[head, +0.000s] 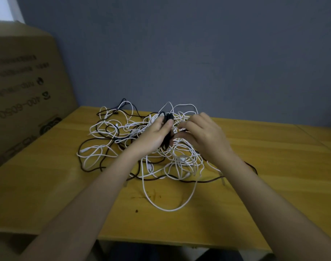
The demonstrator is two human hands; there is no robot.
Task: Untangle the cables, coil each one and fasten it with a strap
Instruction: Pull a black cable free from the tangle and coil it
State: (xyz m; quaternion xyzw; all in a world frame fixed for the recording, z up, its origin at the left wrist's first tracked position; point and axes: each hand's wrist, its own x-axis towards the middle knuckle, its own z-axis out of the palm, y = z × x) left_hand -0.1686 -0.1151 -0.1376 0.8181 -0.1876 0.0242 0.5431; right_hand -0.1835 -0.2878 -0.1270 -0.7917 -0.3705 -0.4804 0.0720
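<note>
A big tangle of white cables (179, 159) and dark cables (89, 166) is spread over the middle of the wooden table (273, 166). Above the tangle my left hand (153, 136) grips a black coiled bundle (167, 129), thumb on its near side. My right hand (202, 134) is just right of the bundle, its thumb and fingers pinching a dark strand or strap at the bundle's side. What exactly it pinches is too small to tell. A long white loop (168, 208) trails toward the table's front edge.
A large cardboard box (23, 87) stands along the table's left side. A grey wall (198, 53) is close behind the table. Bare tabletop lies to the right and in front of the tangle.
</note>
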